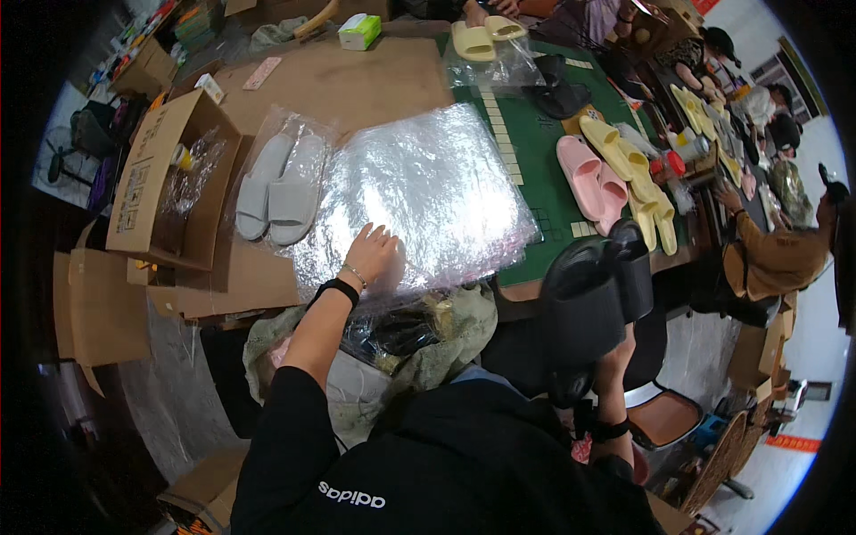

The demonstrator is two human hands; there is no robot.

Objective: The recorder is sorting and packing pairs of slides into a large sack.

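Observation:
My right hand [615,361] grips a pair of black slide sandals [581,303], lifted up at the table's right front edge; the slippers hide part of the fingers. On the near edge of a stack of clear plastic bags [428,192] lies my left hand [373,256], fingers stretched out and nothing held. Just left of the stack sits a pair of grey slippers [283,192] inside a clear bag. Pink slippers [590,183] and yellow slippers [631,165] rest on the green mat [517,116] at the right.
An open cardboard box [169,178] stands at the left. Below the table edge, a woven sack [473,325] holds dark items in plastic. Beyond the bags lie a tissue pack [359,32] and bagged yellow slippers [473,42]. Other people [776,250] sit along the right side.

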